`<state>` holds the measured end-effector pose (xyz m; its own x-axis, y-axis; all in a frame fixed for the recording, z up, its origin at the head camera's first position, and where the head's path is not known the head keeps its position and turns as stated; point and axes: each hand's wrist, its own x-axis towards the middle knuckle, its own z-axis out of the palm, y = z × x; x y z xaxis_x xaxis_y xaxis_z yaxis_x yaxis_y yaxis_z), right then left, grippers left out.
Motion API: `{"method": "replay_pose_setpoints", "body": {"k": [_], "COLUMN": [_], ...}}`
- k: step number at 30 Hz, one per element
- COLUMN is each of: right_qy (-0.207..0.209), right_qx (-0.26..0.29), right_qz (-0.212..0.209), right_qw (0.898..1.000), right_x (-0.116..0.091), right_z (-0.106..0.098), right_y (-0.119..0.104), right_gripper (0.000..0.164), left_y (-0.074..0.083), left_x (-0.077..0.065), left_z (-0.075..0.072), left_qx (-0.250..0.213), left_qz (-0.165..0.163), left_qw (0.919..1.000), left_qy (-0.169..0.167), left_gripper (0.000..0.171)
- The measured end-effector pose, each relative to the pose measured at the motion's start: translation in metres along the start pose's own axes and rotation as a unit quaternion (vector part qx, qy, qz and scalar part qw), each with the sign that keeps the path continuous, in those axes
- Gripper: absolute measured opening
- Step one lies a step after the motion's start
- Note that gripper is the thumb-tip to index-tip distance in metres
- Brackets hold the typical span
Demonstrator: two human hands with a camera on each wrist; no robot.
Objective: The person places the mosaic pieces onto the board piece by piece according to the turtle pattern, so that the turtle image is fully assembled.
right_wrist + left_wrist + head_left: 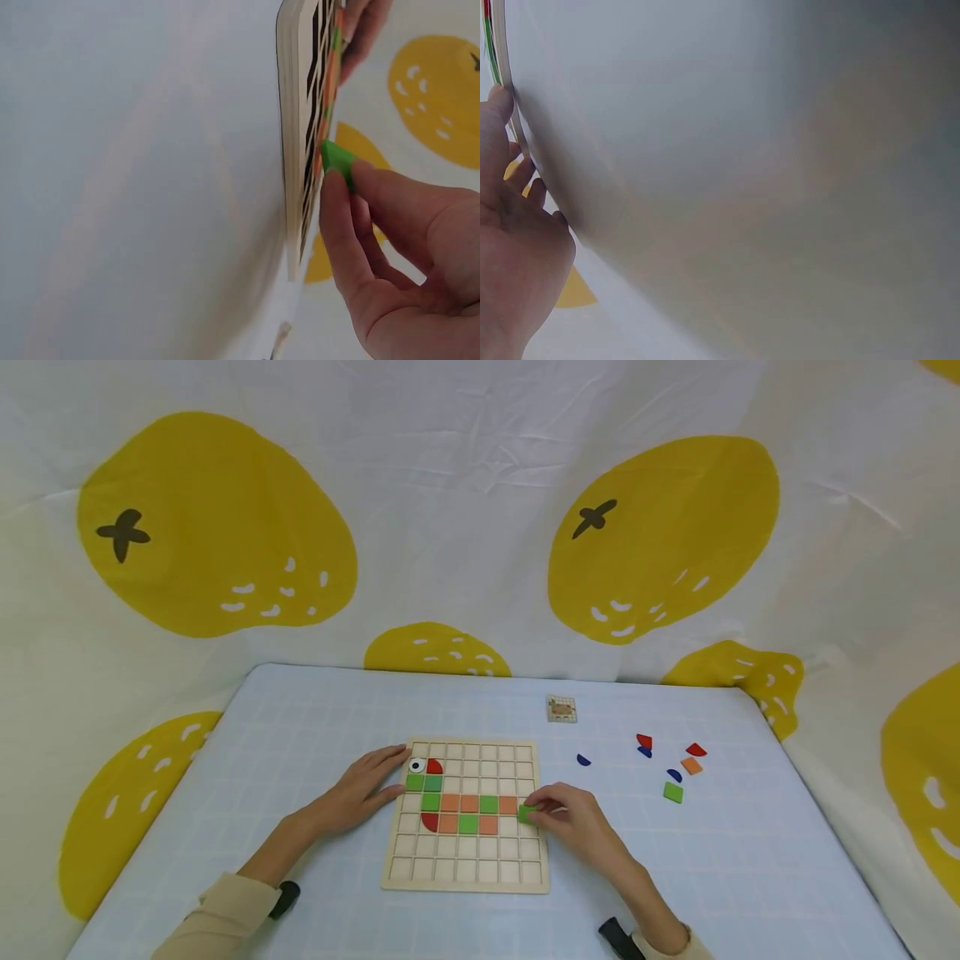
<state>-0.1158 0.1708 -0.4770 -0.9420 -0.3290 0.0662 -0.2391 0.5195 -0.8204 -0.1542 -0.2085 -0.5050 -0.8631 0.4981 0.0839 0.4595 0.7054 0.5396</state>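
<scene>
A wooden grid board [465,887] lies flat in the middle of the table. My left hand [356,795] lies along its left edge, fingers extended, and the left wrist view shows the thumb [501,101] against that edge. Between thumb and fingers, my right hand [576,825] pinches a green square tile [339,160] over the board's right side. In the board's cells sit an eye tile [417,766], a red quarter-round tile [434,767] below the top row, another red one [429,822] lower down, and rows of green and orange squares [469,803].
Right of the board lie loose pieces: a green square [672,792], an orange square [692,765], red quarter-rounds [696,749] and blue half-rounds [583,760]. A small picture card [561,709] is at the back. A patterned cloth [450,527] hangs behind the table.
</scene>
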Motion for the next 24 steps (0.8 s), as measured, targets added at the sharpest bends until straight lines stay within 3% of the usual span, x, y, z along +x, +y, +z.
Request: {"method": "replay_pose_setpoints", "body": {"k": [8, 24], "right_qy": [-0.033, -0.062], "right_qx": [0.015, -0.010], "right_qz": [-0.007, -0.028], "right_qw": [0.999, 0.998], "right_x": [0.005, 0.008], "right_z": [0.010, 0.015], "right_y": [-0.003, -0.007], "right_gripper": [0.014, 0.008], "left_y": [0.000, 0.001], "left_x": [0.001, 0.001], "left_z": [0.000, 0.000], "left_qx": [0.002, -0.002], "left_qz": [-0.006, -0.003], "left_qw": [1.0000, 1.0000], "left_qy": [-0.004, -0.004], "left_gripper": [0.065, 0.064]}}
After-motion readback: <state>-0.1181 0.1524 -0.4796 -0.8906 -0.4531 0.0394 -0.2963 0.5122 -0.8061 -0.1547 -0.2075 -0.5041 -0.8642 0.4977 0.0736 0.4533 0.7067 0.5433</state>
